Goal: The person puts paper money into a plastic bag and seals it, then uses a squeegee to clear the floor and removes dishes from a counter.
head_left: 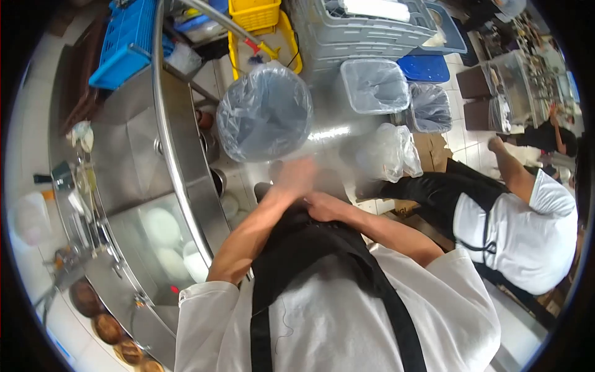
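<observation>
My left hand (295, 180) is smeared by motion in front of my waist, so its fingers cannot be made out. Close beside it, my right hand (323, 206) is closed against the upper part of my black apron (310, 242). Whatever the right fingers hold, if anything, is hidden. Just beyond the left hand stands a round bin (265, 115) lined with a clear plastic bag. The bin and both hands are apart.
A steel sink (155, 118) with a rail runs along the left, with white dishes (164, 229) in one basin. Stacked grey crates (365, 37), a second lined bin (375, 87) and a yellow mop bucket (291, 53) stand ahead. A co-worker (514, 229) bends at the right.
</observation>
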A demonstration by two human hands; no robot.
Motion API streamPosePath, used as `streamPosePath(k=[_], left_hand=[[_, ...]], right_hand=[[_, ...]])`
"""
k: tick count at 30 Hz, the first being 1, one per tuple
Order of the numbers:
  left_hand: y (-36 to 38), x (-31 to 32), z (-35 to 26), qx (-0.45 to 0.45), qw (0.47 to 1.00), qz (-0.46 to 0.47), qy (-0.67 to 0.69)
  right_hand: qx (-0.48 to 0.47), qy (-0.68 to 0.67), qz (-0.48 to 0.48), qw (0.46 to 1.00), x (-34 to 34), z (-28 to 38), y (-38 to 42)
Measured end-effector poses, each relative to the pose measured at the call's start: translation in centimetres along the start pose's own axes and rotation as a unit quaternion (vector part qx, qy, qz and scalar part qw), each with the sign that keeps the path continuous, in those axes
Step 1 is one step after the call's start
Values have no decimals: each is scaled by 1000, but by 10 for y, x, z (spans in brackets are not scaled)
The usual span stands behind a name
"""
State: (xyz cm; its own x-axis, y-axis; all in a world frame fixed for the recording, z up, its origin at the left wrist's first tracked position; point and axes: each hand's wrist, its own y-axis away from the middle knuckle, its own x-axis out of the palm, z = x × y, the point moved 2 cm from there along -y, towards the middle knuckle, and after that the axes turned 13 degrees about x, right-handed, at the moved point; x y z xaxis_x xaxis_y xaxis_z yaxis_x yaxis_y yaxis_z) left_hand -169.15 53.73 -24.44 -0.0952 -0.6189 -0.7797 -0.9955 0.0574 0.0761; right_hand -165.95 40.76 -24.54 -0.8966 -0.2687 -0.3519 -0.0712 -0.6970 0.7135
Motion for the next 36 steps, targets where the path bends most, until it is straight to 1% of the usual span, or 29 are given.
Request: streamPosePath(k=[1, 2, 3, 4, 6, 9, 10, 12, 15, 16, 18, 19, 22, 26, 29, 32, 36], left_hand=[[-4, -8, -2, 24, 999, -20, 5], [-3, -12, -8, 50, 998, -38, 14], [2, -21, -16, 109, 988, -108, 32], [6, -31, -27, 121, 986, -110, 16], [15, -38, -24, 66, 987, -122, 77], [30, -60, 16, -32, 971, -175, 157], [37, -70, 33, -88, 966, -186, 155], [60, -68, 68, -227, 944, -198, 134], [95, -50, 104, -301, 915, -163, 214], [106, -39, 107, -318, 913, -139, 214], [114, -31, 116, -351, 908, -98, 206], [118, -27, 115, -362, 900, -96, 225], [129, -15, 111, -367, 883, -112, 271], [153, 12, 113, -377, 881, -120, 259], [172, 36, 118, -378, 872, -148, 273], [192, 65, 124, -359, 875, -198, 257], [196, 56, 104, -423, 864, -136, 238]], right_hand=[[37, 109, 53, 992, 10, -6, -30], [55, 163, 88, 981, 19, -12, -55], [55, 141, 95, 984, 29, -17, -71], [52, 115, 110, 986, 40, -23, -82], [43, 75, 128, 988, 44, -25, -99], [31, 41, 149, 988, 45, -20, -117], [27, 39, 156, 987, 44, -16, -121], [16, 28, 162, 986, 44, -9, -125], [6, 24, 159, 987, 30, 0, -128], [7, 24, 160, 987, 29, 1, -129], [9, 32, 163, 986, 26, 2, -131], [10, 38, 165, 986, 28, 0, -131], [19, 37, 174, 984, 32, -11, -127], [17, 42, 174, 984, 32, -18, -120], [10, 44, 169, 985, 23, -20, -109], [0, 49, 174, 984, 0, -19, -92], [-17, 94, 201, 975, -32, -4, -99]])
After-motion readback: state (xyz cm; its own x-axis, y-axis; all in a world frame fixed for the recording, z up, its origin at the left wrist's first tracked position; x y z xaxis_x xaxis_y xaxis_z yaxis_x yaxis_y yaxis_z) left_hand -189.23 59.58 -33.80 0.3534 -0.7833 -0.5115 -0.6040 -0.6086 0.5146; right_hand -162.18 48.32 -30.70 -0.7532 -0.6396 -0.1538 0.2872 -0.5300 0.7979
